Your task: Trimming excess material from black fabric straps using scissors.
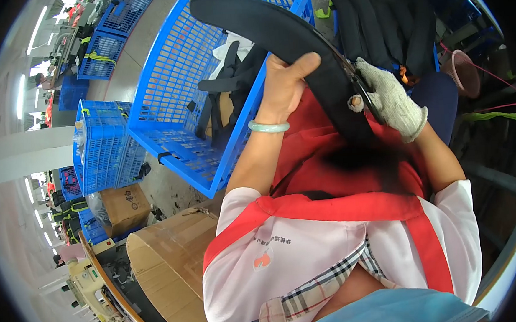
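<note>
A long, curved black padded fabric strip (pixel 261 24) slants across in front of me, from over the blue basket down to my red apron (pixel 305 158). My left hand (pixel 283 84) is closed on its near edge, thumb lying on top; a pale green bangle (pixel 269 126) circles that wrist. On my right hand (pixel 397 102) is a whitish knit glove with a bare fingertip showing. This hand grips dark-handled scissors (pixel 360 85) against the strip's right edge. How far the blades are apart cannot be made out.
A large blue plastic basket (pixel 169 54) stands tilted at the left, holding black pieces and white material. More black strips (pixel 379 21) are heaped at the far right. Cardboard boxes (pixel 170 272) and stacked blue crates (pixel 106 146) stand left. A pinkish bin (pixel 461 73) is at the right.
</note>
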### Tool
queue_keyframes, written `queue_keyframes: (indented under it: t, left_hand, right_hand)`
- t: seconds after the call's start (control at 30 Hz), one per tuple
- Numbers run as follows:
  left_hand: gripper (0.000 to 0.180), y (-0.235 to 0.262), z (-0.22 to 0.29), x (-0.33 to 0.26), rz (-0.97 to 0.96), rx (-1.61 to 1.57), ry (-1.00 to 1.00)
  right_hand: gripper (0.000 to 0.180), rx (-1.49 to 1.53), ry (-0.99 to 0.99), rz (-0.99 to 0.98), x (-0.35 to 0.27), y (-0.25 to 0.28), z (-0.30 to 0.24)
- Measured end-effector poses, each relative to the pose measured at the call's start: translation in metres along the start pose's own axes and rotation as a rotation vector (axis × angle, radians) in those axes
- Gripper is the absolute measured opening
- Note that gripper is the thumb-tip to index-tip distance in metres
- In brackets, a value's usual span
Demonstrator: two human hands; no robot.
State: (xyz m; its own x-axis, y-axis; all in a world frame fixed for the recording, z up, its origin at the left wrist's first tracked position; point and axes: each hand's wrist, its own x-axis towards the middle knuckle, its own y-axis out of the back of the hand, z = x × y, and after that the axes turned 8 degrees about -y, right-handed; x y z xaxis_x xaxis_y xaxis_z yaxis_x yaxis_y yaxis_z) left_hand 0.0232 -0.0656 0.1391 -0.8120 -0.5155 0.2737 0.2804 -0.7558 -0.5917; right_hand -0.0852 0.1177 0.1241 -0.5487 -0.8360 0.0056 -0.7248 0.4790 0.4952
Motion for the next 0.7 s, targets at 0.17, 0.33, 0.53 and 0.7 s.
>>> queue_keyframes:
  t: [0.17, 0.33, 0.53, 0.7]
  left_hand:
    - [0.028, -0.004, 0.015, 0.018, -0.010, -0.037, -0.050]
    - [0.027, -0.011, 0.017, 0.016, -0.010, -0.042, -0.037]
    - [0.024, -0.015, 0.016, 0.014, 0.001, -0.071, -0.023]
    - [0.023, -0.010, 0.015, 0.017, -0.001, -0.045, -0.017]
  right_hand:
    - [0.065, 0.257, -0.116, -0.034, 0.002, 0.002, -0.001]
    - [0.077, -0.037, 0.005, -0.027, 0.005, 0.019, -0.017]
    - [0.078, -0.152, 0.077, 0.019, 0.000, 0.022, -0.016]
    - [0.083, -0.159, -0.096, -0.188, 0.002, 0.031, -0.032]
